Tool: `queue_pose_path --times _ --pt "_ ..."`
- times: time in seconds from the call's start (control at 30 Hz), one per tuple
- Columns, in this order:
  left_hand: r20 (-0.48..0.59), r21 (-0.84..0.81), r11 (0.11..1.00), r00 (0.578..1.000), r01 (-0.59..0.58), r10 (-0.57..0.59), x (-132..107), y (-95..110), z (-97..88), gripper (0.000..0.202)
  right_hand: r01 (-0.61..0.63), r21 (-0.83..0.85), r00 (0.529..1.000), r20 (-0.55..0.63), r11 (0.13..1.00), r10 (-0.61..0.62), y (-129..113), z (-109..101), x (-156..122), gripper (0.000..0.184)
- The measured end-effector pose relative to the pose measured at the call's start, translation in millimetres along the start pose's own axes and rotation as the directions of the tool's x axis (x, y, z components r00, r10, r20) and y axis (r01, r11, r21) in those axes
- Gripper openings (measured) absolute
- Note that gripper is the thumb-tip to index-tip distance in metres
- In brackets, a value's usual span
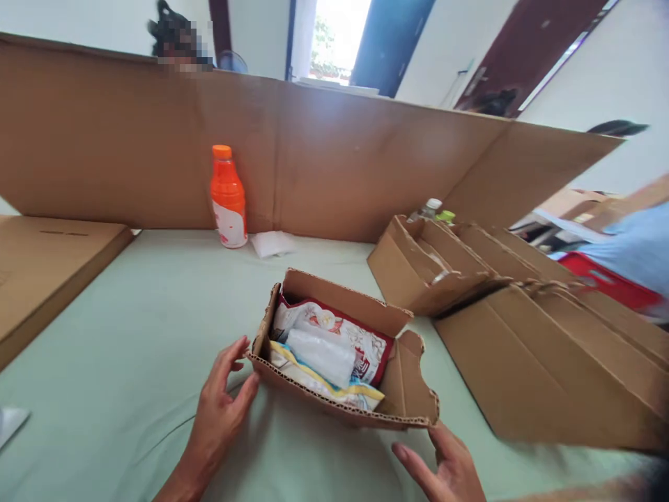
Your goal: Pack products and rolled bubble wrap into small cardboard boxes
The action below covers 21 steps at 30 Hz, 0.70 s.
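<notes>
A small open-topped cardboard box (339, 411) sits at an angle on the green cloth in front of me. Inside it lie a dark red and white printed packet (373, 341), a clear plastic packet (321, 354) and a yellow-edged packet (308, 376). My left hand (224, 390) is at the box's left corner, thumb and fingers apart, with the fingertips close to or touching the cardboard. By the right front corner, my right hand (444, 464) has its thumb spread away and its fingers against the corner, partly hidden; neither hand is closed round the box.
An orange bottle (228, 199) and a white tissue-like packet (272, 244) stand before a cardboard partition (334, 160). Divided cardboard boxes (527, 369) fill the right side, bottles showing in the rear one. A flat carton (52, 265) lies at left. People are beyond the partition.
</notes>
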State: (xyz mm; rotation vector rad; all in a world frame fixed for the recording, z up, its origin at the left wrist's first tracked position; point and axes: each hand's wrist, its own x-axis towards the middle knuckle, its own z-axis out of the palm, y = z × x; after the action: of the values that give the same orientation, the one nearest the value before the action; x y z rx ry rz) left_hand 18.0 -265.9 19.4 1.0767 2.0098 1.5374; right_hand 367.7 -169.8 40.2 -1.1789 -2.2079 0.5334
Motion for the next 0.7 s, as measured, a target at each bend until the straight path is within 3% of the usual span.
queue_pose_path --times 0.1,0.17,0.3,0.4,0.53,0.63,0.7 --pt "0.012 0.016 1.0 1.0 0.017 -0.017 -5 -1 -0.1 0.057 -0.096 0.105 0.995 0.027 0.99 0.094 6 -7 -26 0.096" --pt "0.064 -0.012 0.996 0.994 0.087 -0.086 -5 -1 3.4 0.06 -0.09 0.233 0.995 0.052 0.968 0.08 7 -1 -17 0.115" --pt "0.101 -0.088 0.976 0.976 0.2 -0.191 -6 -3 13.1 0.074 0.014 0.414 0.998 0.057 0.91 -0.041 8 21 17 0.135" --pt "0.144 -0.1 0.964 0.962 0.246 -0.23 -3 -12 17.4 0.079 0.091 0.431 0.991 0.053 0.898 -0.126 7 34 28 0.138" --pt "0.208 -0.098 0.967 0.955 0.235 -0.211 3 -16 33.5 0.076 0.131 0.359 0.991 -0.045 0.924 -0.123 8 33 9 0.129" --pt "0.28 -0.178 0.964 0.949 0.199 -0.144 -2 -3 70.2 0.086 0.021 0.328 0.985 -0.169 0.945 0.036 16 19 -25 0.121" --pt "0.368 -0.26 0.953 0.928 0.154 -0.049 -15 10 106.2 0.091 -0.067 0.329 0.941 -0.292 0.942 0.169 24 6 -52 0.115"
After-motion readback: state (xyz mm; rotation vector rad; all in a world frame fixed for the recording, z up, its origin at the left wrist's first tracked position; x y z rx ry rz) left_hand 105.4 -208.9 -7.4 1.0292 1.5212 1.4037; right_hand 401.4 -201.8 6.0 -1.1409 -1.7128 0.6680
